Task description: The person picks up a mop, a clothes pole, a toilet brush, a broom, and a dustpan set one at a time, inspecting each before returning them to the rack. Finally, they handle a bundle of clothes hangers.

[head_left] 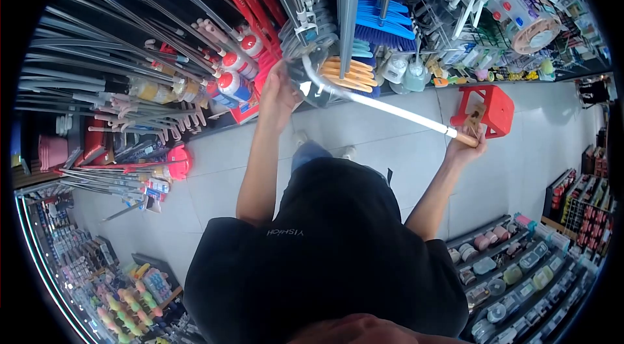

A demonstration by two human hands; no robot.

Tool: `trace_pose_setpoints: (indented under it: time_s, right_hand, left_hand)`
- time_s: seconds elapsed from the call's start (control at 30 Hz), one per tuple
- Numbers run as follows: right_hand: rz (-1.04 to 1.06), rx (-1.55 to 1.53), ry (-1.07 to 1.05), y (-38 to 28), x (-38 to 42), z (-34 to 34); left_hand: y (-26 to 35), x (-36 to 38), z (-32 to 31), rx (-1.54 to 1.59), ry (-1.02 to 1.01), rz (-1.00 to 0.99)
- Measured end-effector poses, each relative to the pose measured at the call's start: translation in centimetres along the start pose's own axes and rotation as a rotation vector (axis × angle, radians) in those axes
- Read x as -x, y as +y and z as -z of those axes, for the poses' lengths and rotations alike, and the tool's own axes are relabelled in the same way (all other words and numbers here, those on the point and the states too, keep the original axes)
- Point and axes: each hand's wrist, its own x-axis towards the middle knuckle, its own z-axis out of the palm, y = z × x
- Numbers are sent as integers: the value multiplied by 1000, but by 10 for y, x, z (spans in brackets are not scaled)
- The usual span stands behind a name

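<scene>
A long white-handled tool [400,113] with a wood-coloured grip lies slantwise across the front of my body. Its curved head end [312,81] looks wrapped in clear plastic, and the blur hides what kind of head it is. My right hand [469,142] is closed round the wood-coloured grip, where a brown tag [476,114] hangs. At the other end my left hand [278,94] is raised, its fingers pinched on the edge of the clear wrapped head. Orange dustpan-like or brush-like pieces [351,74] hang just behind the head.
Ahead stands a rack with blue brooms [385,19], red-capped bottles [231,81] and many metal poles [84,51]. A red plastic stool [497,110] stands on the tiled floor [221,188] by my right hand. Stocked shelves [520,272] are at the lower right.
</scene>
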Motion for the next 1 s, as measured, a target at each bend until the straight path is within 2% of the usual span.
trace_pose_setpoints:
  time_s: [0.07,0.1,0.2,0.3,0.4,0.43,0.47,0.53,0.57,0.6,0.67,0.77,0.87,0.9,1.0]
  right_hand:
    - [86,134,5,-3,-8,18]
    - [89,212,-68,-7,-9,26]
    - [-121,301,-18,-24,-9,35]
    - [-98,243,-55,-25,-9,45]
    - [-61,284,-121,-32,-2,53]
    - [-56,330,-150,-34,6,42]
    - [-56,375,-182,-36,9,35]
    - [-141,577,-206,-43,4,33]
    - [-92,787,-182,-45,2,35]
    - [-97,924,-326,-55,11,18]
    - [-247,599,-510,-60,11,14]
    - [-316,170,-743,-65,20,-2]
    - [-258,96,-899,-69,16,-11]
    - [-304,-6,-874,-72,20,-15]
    - [-308,-98,-871,-78,25,-28]
  left_hand:
    - [-9,3,-1,23,22,9]
    - [-17,4,4,10,37,32]
    - [-30,12,11,49,42,110]
    - [-50,18,27,232,-5,159]
    - [-58,23,26,280,37,196]
    - [-59,22,29,202,99,260]
    - [-61,22,31,18,86,196]
    - [-59,20,42,7,159,205]
    - [-59,18,47,-12,196,194]
    - [-56,18,44,-33,234,183]
    - [-52,18,42,-91,263,250]
    - [-58,17,50,-107,233,333]
    - [-70,19,64,-34,250,517]
    - [-71,22,63,-60,167,537]
    - [-78,32,41,44,166,546]
